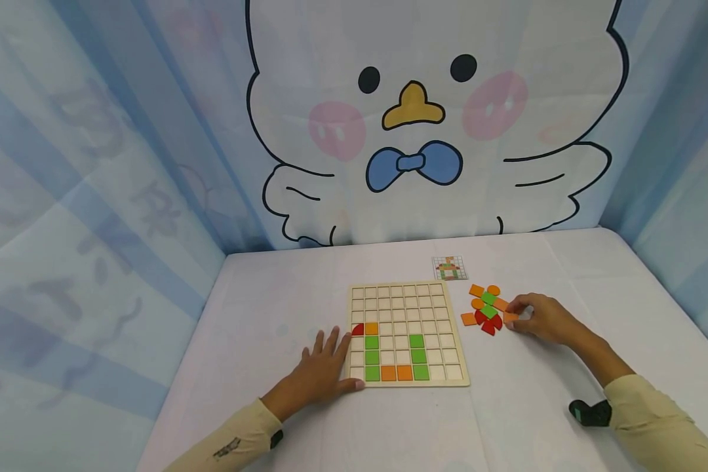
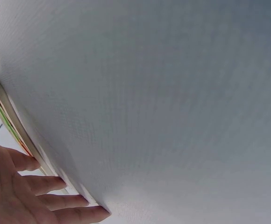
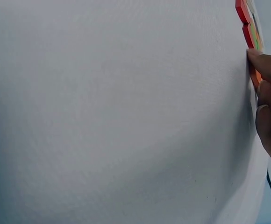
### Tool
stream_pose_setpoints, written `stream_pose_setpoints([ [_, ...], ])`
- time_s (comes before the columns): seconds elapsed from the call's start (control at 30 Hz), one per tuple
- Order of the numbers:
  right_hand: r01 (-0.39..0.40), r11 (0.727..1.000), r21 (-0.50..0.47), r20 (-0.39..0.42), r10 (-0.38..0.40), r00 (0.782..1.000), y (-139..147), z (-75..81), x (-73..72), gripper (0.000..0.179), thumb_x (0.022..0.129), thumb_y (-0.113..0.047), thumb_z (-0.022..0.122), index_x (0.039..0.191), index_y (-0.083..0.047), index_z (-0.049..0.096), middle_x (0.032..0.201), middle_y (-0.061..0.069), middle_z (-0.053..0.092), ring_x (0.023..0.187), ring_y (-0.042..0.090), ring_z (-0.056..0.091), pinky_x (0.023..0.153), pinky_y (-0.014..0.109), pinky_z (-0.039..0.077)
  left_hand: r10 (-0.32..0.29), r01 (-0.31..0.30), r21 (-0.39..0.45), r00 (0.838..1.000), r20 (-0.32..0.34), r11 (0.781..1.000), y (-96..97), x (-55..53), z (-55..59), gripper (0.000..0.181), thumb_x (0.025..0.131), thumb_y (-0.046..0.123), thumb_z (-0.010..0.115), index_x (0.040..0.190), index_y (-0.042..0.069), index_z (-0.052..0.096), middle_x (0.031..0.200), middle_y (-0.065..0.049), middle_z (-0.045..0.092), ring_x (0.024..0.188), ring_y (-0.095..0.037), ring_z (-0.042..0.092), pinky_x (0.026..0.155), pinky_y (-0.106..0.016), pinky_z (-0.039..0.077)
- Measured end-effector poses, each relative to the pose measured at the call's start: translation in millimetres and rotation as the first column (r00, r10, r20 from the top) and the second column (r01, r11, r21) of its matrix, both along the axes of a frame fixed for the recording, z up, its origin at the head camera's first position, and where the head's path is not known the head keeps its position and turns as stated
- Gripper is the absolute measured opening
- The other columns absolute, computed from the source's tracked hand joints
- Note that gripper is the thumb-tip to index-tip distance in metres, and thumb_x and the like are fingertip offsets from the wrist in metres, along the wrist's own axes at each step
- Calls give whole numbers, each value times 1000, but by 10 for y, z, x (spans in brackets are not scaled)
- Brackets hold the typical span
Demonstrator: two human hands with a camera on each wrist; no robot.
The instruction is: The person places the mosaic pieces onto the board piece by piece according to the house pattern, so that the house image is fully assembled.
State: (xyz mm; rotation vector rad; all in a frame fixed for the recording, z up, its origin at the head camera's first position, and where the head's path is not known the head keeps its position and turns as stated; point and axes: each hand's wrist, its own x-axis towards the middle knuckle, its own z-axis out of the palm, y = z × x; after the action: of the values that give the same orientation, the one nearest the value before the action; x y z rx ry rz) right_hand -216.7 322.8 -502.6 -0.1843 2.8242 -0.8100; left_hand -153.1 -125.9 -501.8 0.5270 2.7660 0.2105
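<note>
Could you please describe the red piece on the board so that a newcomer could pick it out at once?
Find the pale gridded board, whose left edge the left hand touches. In its leftmost column, beside an orange square, sits the red piece. Its curved corner and colour set it apart: the board's other pieces are orange or green squares.

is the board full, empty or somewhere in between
In between: in the head view, the board has green pieces, orange pieces and one red piece in some squares, while its three far rows are bare.
</note>
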Motion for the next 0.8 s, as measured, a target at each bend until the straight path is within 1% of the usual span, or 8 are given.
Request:
stream_pose_setpoints([
  [0.1,-1,1000,0,-5,1,1000,-11,2,2,36,82,-21,79,110,-2,67,100,11,67,91,24,54,79,39,49,1,-1,3,1000,-1,1000,-1,2,2,101,82,75,54,155,11,25,162,-20,19,145,-50,20,104,-70,32],
  [0.17,1,1000,1,-5,-1,1000,-19,5,6,36,82,-21,79,110,-2,67,100,11,67,90,23,54,79,38,49,0,0,2,1000,-3,1000,-2,2,3,102,82,75,54,155,10,25,162,-20,20,145,-50,20,103,-70,32],
  [0.53,16,1000,7,-14,-16,1000,-33,19,56,40,83,-21,78,116,0,67,100,13,67,93,28,53,79,42,49,3,-3,-5,1000,5,1000,3,3,14,101,82,75,53,155,11,25,162,-20,20,145,-50,20,104,-70,32],
  [0.63,6,1000,4,-27,-6,1000,-30,15,71,39,83,-21,78,114,-1,67,98,11,67,91,26,53,77,38,49,4,-4,-5,1000,5,1000,4,1,13,101,82,75,53,155,11,25,161,-20,20,145,-50,20,104,-70,32],
  [0.8,-25,1000,-10,-54,24,998,-25,41,88,32,83,-17,78,110,-3,67,92,5,65,86,20,53,71,27,48,4,-4,-7,1000,1,1000,2,-7,7,101,82,74,55,155,10,26,161,-20,20,145,-50,20,103,-70,32],
])
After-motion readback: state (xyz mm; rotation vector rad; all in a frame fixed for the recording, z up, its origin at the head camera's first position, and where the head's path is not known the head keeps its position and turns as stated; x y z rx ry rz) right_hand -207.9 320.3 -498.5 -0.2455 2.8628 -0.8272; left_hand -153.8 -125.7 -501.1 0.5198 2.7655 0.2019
